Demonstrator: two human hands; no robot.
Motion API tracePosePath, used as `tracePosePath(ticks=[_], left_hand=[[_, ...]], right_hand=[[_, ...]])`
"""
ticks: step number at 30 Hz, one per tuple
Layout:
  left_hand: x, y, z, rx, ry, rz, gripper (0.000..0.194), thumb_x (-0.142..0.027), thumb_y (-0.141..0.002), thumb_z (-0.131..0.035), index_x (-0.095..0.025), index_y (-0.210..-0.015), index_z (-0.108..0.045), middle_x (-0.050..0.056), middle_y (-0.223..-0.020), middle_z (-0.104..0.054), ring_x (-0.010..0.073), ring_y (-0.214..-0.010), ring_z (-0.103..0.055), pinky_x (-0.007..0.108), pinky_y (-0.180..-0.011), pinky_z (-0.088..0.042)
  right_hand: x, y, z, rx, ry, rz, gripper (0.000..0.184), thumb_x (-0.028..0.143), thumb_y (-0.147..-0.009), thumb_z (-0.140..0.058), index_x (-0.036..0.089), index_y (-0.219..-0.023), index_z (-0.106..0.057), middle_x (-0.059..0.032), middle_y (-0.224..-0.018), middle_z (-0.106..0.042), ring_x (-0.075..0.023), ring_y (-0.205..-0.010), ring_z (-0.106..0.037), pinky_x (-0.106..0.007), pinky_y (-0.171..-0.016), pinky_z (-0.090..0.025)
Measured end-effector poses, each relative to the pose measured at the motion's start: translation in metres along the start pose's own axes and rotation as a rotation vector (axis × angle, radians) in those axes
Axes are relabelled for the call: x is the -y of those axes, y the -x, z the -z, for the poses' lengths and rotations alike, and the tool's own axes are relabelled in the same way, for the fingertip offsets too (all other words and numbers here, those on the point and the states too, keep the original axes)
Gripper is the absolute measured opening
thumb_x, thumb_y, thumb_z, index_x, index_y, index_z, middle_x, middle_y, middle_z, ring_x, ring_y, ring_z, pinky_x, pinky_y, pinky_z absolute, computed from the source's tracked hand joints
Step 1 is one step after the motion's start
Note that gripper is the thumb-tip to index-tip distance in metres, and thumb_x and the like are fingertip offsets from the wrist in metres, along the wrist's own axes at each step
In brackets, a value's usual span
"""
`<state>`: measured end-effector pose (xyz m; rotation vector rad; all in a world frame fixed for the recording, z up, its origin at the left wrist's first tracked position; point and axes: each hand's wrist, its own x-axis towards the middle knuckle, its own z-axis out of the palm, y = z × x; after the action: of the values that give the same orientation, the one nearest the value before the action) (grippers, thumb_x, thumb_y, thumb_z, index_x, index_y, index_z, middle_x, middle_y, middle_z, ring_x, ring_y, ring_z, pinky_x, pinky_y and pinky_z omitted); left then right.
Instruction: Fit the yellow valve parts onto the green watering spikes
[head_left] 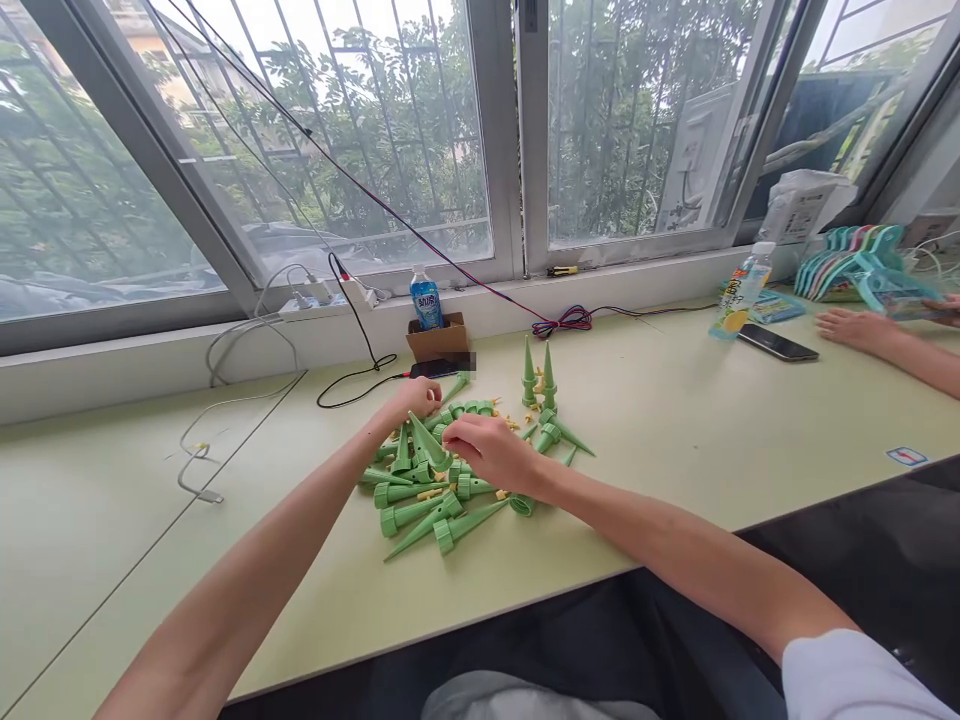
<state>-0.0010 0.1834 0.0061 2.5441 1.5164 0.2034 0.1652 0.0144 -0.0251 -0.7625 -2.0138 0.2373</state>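
A heap of green plastic watering spikes, hollow cones with ribbed collars, lies on the table in front of me. My left hand is at the heap's far side, fingers pinched at the tip of one watering spike. Above the heap, my right hand has its fingers closed at the collar of another watering spike, which tilts point up and to the left. Its fingertips are partly hidden. Small yellow plastic pieces lie among the spikes. Two spikes stand upright to the right of the heap.
Behind the heap are a phone, a small cardboard box and a blue bottle. Cables run along the window side. Rightward are a drink bottle, another phone, hangers and another person's hand.
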Motion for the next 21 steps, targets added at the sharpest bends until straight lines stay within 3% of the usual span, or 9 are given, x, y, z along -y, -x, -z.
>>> tracePosePath(ticks=[5, 9, 16, 21], left_hand=[[0.000, 0.007, 0.011, 0.061, 0.043, -0.085, 0.008, -0.024, -0.059, -0.066, -0.023, -0.064, -0.071, 0.003, -0.068, -0.069, 0.0208, -0.071, -0.064, 0.027, -0.063, -0.045], [0.001, 0.012, 0.020, 0.020, 0.108, -0.126, 0.013, -0.029, -0.058, -0.070, -0.024, -0.069, -0.074, 0.003, -0.075, -0.072, 0.0227, -0.080, -0.067, 0.027, -0.067, -0.048], [-0.003, 0.041, 0.030, -0.258, 0.290, -0.153, 0.037, -0.051, -0.083, -0.053, -0.020, -0.091, -0.072, 0.009, -0.102, -0.074, 0.0240, -0.097, -0.067, 0.033, -0.083, -0.055], [-0.022, 0.086, 0.024, -0.549, 0.751, -0.210, 0.035, -0.050, -0.091, -0.055, -0.017, -0.086, -0.066, 0.007, -0.086, -0.070, 0.0174, -0.076, -0.066, 0.033, -0.073, -0.059]], right_hand=[[-0.003, 0.001, -0.001, -0.022, -0.009, 0.023, 0.016, 0.013, -0.098, -0.050, 0.017, -0.087, -0.061, -0.0054, -0.082, -0.064, -0.0149, -0.073, -0.058, -0.025, -0.069, -0.046], [-0.006, 0.001, 0.000, -0.029, -0.013, 0.005, 0.016, 0.014, -0.098, -0.050, 0.018, -0.088, -0.062, -0.0044, -0.083, -0.063, -0.0147, -0.073, -0.058, -0.025, -0.070, -0.047], [-0.007, 0.001, 0.001, -0.037, -0.010, -0.021, 0.015, 0.012, -0.097, -0.051, 0.018, -0.088, -0.062, -0.0056, -0.085, -0.065, -0.0153, -0.076, -0.059, -0.026, -0.073, -0.049], [-0.008, 0.001, 0.002, -0.069, -0.001, -0.037, 0.015, 0.013, -0.097, -0.051, 0.018, -0.089, -0.063, -0.0057, -0.086, -0.067, -0.0154, -0.076, -0.060, -0.027, -0.073, -0.049]])
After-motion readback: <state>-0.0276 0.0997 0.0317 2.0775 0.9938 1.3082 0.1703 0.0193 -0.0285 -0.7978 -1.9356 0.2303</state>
